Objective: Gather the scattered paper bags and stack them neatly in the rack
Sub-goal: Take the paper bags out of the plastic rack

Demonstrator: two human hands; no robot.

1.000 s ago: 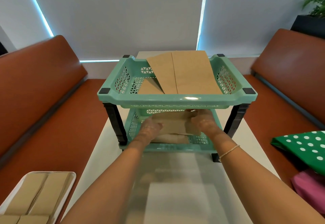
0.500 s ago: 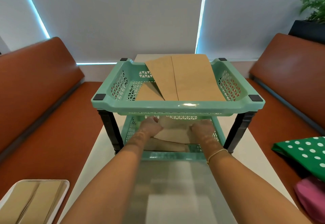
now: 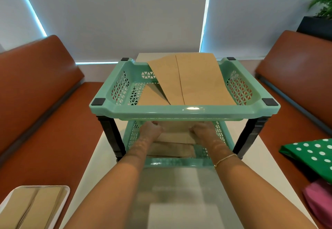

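both my hands, left hand (image 3: 151, 129) and right hand (image 3: 202, 130), grip a brown paper bag (image 3: 177, 133) inside the lower tier of the green rack (image 3: 179, 111).

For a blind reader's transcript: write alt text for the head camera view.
Both hands, left hand and right hand, grip a brown paper bag inside the lower shelf of a green two-tier rack on a table. More brown bags lie slanted in the top shelf, and others sit on a white tray at lower left.
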